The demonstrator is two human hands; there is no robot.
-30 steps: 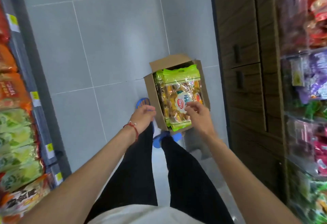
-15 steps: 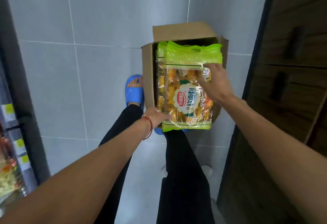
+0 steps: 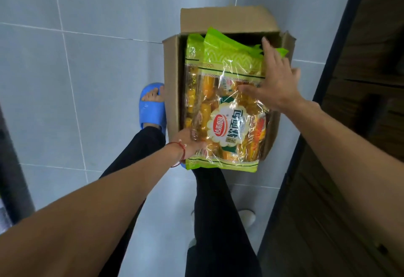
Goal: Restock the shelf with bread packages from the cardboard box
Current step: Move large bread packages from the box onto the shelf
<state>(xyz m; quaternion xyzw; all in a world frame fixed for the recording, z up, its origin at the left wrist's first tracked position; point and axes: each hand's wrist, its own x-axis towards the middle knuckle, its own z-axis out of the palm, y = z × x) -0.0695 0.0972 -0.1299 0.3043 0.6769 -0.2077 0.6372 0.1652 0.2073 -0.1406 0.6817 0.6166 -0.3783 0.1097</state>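
An open cardboard box [image 3: 171, 84] stands on the grey tiled floor with green-and-yellow bread packages upright inside. The front bread package [image 3: 227, 110], clear plastic with a round red-and-white label, sticks out over the box's near edge. My left hand [image 3: 189, 143], a red string on its wrist, grips the package's lower left corner; the fingers are hidden behind the plastic. My right hand [image 3: 273, 79] lies with spread straight fingers on the package's upper right part, thumb on the front. A second package [image 3: 192, 51] shows behind at the left.
My legs in black trousers and a foot in a blue slipper [image 3: 153, 106] are just left of the box. A dark wooden cabinet [image 3: 360, 123] runs along the right. A dark shelf upright [image 3: 11, 167] edges the left. Open floor tiles [image 3: 87, 68] lie to the left.
I have bent closer to the box. My right hand slid from the package's lower part up to its upper right; my left hand came in to take its lower left corner.
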